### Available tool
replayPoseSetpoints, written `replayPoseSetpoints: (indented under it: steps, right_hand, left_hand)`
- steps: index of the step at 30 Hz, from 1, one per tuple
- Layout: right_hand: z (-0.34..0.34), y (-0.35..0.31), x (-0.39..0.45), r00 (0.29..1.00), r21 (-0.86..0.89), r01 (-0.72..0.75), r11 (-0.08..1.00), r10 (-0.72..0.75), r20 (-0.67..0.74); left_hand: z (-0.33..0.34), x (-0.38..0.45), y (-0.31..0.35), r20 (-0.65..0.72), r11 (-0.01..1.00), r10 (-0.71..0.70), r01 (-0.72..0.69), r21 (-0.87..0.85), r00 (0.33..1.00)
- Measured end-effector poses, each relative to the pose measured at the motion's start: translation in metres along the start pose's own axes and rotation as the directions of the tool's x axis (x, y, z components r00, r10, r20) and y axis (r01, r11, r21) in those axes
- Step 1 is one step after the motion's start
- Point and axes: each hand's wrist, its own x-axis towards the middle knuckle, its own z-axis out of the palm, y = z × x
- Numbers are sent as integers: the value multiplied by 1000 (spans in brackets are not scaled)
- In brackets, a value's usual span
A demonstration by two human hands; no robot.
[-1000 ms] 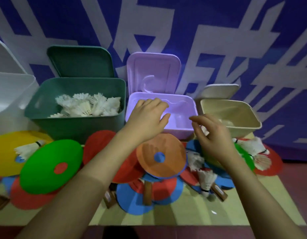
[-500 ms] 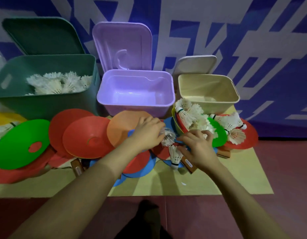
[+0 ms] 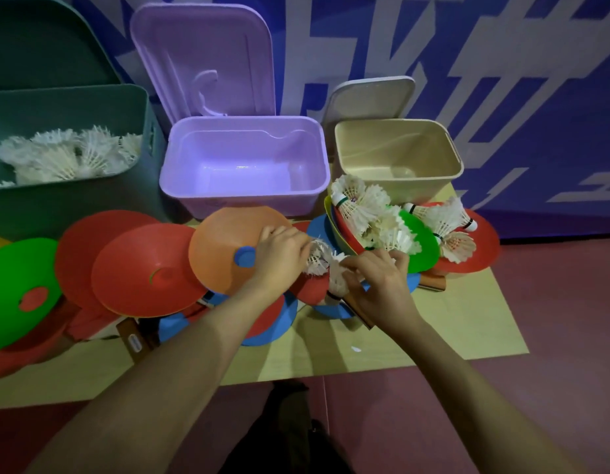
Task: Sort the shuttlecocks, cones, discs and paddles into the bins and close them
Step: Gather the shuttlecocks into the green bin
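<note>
Fingers: left hand (image 3: 279,253) curled, pinching the feathers of a white shuttlecock (image 3: 316,258) over the pile; right hand (image 3: 379,282) curled onto a second shuttlecock (image 3: 338,280), which stands cork-down between the two hands.

Mat, tan (image 3: 433,340): on the dark red floor, bearing all loose items.

Paddles: one wooden handle (image 3: 134,340) showing at the near left under the discs; another wooden piece (image 3: 433,283) just right of the right hand. Blades mostly hidden.

Discs, overlapping: orange disc (image 3: 225,244) under the left hand, with a blue piece showing through its centre hole; red discs (image 3: 142,271) to its left; green disc (image 3: 19,289) at far left; blue discs (image 3: 273,333) beneath the forearms.

Loose shuttlecocks (image 3: 372,217): heaped on a green disc (image 3: 416,244) and a red disc (image 3: 481,248), right of centre, before the beige bin.

Bins, far row, lids raised: green bin (image 3: 74,200), holding many shuttlecocks; purple bin (image 3: 245,200), centre; beige bin (image 3: 399,183), right.

Backdrop: blue-and-white banner (image 3: 502,63).
</note>
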Motion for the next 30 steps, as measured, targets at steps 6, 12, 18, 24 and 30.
replayPoseSetpoints:
  steps: [6,12,18,24,30]
  right_hand:
    - [-16,-27,13,986,83,14,996,1,-170]
    - [-24,-71,54,973,186,100,977,-57,-223]
    - [-4,-129,120,934,254,283,925,-206,-291]
    - [39,-184,189,919,291,362,886,-287,-269]
    - [102,-234,250,930,304,343,889,-274,-246]
  left_hand:
    - [-42,-4,1,-230,994,-33,7,-112,973]
    - [-116,-7,-20,-453,998,39,-13,61,891]
    - [-182,-8,-67,-532,979,93,20,202,842]
    - [-226,0,-145,-561,975,43,89,205,827]
    - [-257,15,-249,-515,969,24,108,224,857]
